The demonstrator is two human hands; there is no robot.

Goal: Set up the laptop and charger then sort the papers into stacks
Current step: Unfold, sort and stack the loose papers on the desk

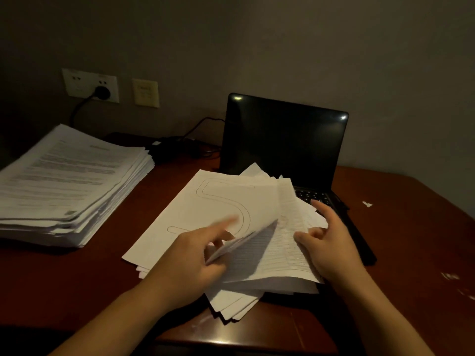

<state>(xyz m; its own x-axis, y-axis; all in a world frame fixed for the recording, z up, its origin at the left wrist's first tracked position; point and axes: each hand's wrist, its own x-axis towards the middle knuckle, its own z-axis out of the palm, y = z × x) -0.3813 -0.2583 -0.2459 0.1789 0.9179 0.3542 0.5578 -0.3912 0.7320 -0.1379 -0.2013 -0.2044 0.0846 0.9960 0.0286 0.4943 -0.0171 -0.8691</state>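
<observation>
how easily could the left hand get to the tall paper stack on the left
Probably yes: only bare table lies between the left hand and the tall stack. But its grip is on a lifted sheet, so it would likely need to drop that first.

Looked like a desk workspace in a private room, study or hotel-type, couldn't tell which. Evidence: reddish-brown wooden desk pushed against a plain grey wall, low light. White double socket plate on the wall with a black plug in it, beige plate just beside. Black cable looped along the wall by an open laptop, screen dark, charger brick at the desk's back edge. Heavy paperwork: tall stack of printed pages on the left, loose sheets fanned in front of the laptop, partly over its keyboard.
</observation>
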